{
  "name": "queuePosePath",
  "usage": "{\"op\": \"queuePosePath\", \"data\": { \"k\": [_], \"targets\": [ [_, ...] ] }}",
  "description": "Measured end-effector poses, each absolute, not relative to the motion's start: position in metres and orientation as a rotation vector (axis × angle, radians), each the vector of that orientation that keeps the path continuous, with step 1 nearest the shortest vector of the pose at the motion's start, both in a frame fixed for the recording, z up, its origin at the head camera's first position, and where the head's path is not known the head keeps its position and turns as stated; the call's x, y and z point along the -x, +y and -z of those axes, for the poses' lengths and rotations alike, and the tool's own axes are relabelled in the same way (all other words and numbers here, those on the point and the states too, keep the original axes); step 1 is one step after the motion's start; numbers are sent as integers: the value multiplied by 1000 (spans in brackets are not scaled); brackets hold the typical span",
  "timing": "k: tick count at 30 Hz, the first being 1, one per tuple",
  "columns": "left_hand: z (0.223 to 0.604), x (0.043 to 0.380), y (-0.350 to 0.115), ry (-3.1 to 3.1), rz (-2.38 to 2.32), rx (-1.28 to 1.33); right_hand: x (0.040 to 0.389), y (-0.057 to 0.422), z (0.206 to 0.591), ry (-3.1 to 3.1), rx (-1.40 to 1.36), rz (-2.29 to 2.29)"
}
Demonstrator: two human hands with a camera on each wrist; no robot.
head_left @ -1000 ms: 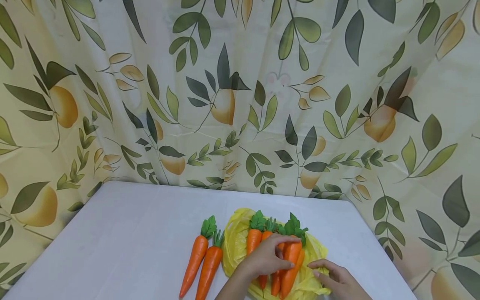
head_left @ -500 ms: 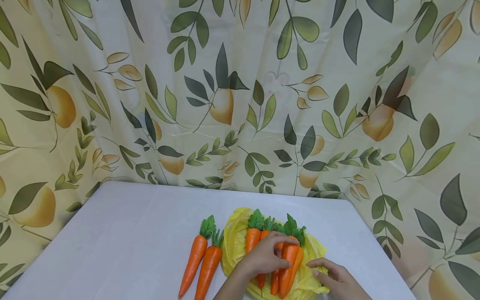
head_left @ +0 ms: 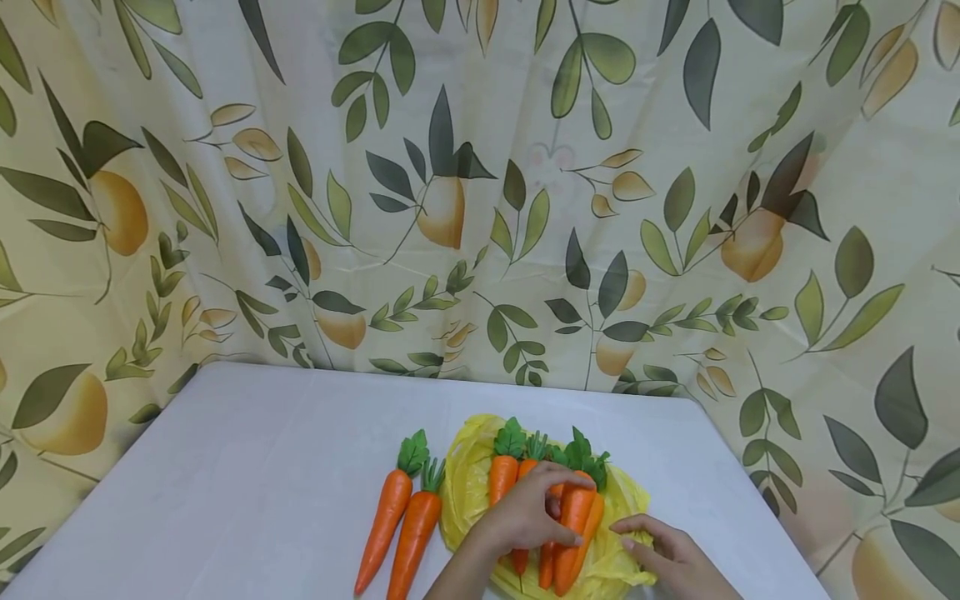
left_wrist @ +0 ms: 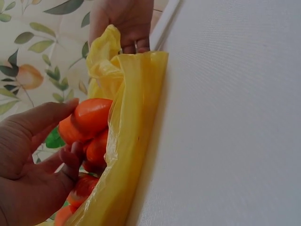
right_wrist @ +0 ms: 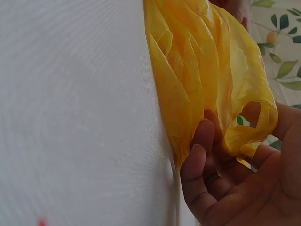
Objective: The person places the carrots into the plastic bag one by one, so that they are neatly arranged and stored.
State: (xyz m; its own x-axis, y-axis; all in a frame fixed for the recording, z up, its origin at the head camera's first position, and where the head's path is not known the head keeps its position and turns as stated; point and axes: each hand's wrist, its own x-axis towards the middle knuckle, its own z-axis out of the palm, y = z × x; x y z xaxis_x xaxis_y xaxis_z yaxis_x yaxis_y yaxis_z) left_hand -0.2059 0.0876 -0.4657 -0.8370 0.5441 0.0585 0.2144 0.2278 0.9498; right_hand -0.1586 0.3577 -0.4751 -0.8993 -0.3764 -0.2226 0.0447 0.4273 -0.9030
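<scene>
My left hand (head_left: pixel 521 512) reaches over an open yellow plastic bag (head_left: pixel 465 475) and grips an orange carrot (head_left: pixel 574 518) with leafy green tops, thumb and fingers on either side of it. In the left wrist view, its fingertips lie on that carrot (left_wrist: pixel 94 114), which is among others inside the bag. Several more carrots lie side by side on the bag, partly hidden under the hand. At the bag's right edge, my right hand (head_left: pixel 678 554) holds the plastic; in the right wrist view its curled fingers (right_wrist: pixel 195 162) are at the bag's bunched handle (right_wrist: pixel 254 132).
Two loose carrots, one further left (head_left: pixel 385 521) and one beside the bag (head_left: pixel 417 533), lie on the white-covered table (head_left: pixel 247 483). Behind the table hangs a curtain (head_left: pixel 480 208) printed with leaves and fruit.
</scene>
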Motion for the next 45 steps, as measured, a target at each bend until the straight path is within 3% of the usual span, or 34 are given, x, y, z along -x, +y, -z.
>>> {"op": "queuePosePath", "data": {
  "k": [26, 45],
  "targets": [
    [462, 205, 80, 2222, -1686, -643, 161, 356, 477, 2240, 283, 1516],
    [452, 205, 47, 2144, -1807, -602, 159, 356, 475, 2169, 153, 1544]
  ]
}}
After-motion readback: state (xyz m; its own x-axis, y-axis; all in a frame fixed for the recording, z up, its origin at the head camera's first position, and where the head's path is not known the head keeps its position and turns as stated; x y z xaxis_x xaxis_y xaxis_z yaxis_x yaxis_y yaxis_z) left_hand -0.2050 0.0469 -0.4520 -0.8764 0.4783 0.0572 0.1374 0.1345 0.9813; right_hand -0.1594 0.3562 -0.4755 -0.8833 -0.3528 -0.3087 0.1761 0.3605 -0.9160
